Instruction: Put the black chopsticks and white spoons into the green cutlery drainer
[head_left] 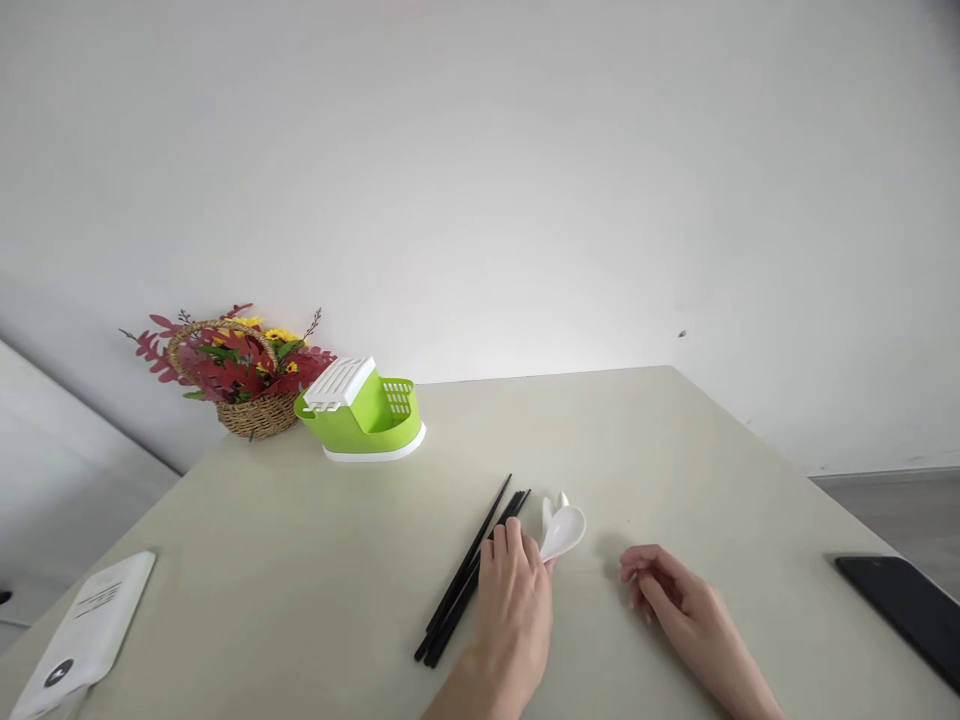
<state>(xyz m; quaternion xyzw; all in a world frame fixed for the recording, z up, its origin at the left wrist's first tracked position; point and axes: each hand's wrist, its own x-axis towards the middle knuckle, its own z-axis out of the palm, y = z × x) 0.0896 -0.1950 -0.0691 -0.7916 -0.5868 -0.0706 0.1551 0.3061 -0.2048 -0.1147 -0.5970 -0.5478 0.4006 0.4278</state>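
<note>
My left hand (514,610) is closed over the handle end of a white spoon (564,533), its thumb on the right side. The spoon's bowl sticks out past the fingers, and its handle is hidden under the hand. Behind that bowl show the tips of other white spoons (547,512). Several black chopsticks (456,590) lie slantwise along the left side of this hand, partly covered by its fingertips. To the right, my right hand (675,600) hovers at or just over the table, loosely curled, with a gap between thumb and fingers and nothing in it.
A green and white plastic cutlery holder (367,425) stands at the back left of the table (637,440). Beside it sits a wicker basket (259,415) of red and yellow flowers. A white flat device (86,630) lies at the left edge, a black phone (900,610) at the right.
</note>
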